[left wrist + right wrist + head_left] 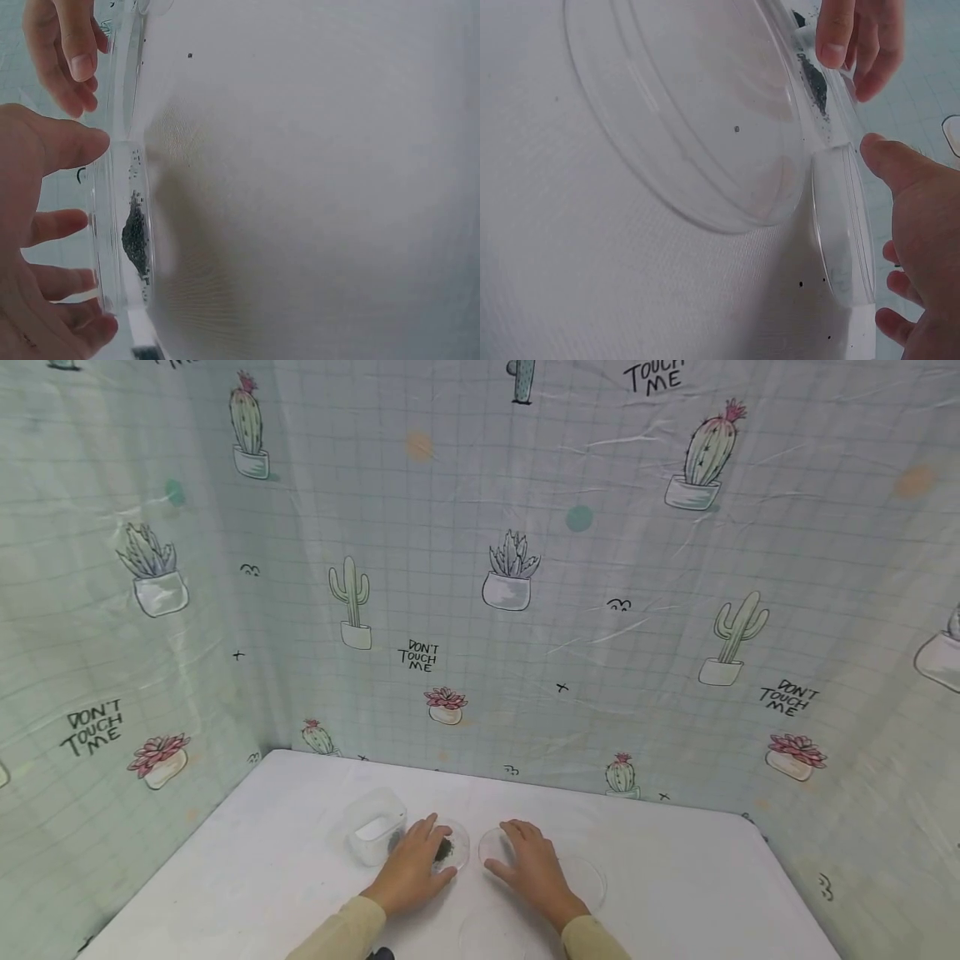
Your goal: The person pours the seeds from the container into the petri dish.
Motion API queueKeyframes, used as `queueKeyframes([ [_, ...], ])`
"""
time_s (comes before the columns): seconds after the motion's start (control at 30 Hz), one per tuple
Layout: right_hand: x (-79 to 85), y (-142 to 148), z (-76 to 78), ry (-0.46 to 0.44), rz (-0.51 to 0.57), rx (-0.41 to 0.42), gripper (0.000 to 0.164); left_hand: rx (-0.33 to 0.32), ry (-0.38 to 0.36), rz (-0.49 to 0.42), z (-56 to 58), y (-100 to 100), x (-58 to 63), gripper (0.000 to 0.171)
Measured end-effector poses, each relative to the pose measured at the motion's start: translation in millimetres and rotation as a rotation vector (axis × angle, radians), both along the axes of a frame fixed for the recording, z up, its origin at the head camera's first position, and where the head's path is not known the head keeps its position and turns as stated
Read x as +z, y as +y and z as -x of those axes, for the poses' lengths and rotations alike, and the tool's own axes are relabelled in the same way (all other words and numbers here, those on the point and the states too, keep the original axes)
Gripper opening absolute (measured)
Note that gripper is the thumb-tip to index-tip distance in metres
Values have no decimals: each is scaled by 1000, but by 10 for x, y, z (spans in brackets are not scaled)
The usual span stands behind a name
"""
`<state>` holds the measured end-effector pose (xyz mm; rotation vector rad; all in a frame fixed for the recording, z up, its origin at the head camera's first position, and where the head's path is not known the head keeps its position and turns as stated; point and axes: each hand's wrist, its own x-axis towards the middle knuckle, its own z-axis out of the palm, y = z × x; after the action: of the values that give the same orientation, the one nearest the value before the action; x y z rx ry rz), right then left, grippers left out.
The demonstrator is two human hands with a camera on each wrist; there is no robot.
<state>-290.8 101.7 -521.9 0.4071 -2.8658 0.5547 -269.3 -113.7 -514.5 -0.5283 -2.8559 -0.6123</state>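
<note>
A round clear petri dish (107, 247) with a small heap of dark granules (135, 238) inside is near the middle of the table. My left hand (412, 868) holds it from above, thumb at one side of the rim and fingers at the other. To its right is a second clear petri dish (840, 225), and no heap shows in it. My right hand (534, 870) holds this dish in the same way, thumb and fingertips at opposite sides of the rim. Both hands partly cover their dishes in the head view.
Left of the left hand a translucent plastic tub (375, 802) contains some dark material. A larger clear round dish (697, 135) lies beside the right wrist, and another faint clear round piece (491, 937) lies near the front. Several dark specks dot the white table (247, 860).
</note>
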Motion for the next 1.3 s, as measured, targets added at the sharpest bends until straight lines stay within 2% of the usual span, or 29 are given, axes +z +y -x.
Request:
queueKeyframes([
  [0.4, -14, 26, -8, 23, 15, 19, 65, 11, -32, -8, 21, -28, -4, 57],
  [0.7, -17, 42, -20, 7, 11, 8, 66, 6, -13, 12, 9, -41, -5, 58],
  [1.0, -13, 64, -37, -36, 25, -18, 68, -24, 75, -8, -51, -50, 96, 54],
  [1.3, -59, 104, -39, -62, 33, -48, 73, -63, 250, -48, -72, -61, 166, 47],
])
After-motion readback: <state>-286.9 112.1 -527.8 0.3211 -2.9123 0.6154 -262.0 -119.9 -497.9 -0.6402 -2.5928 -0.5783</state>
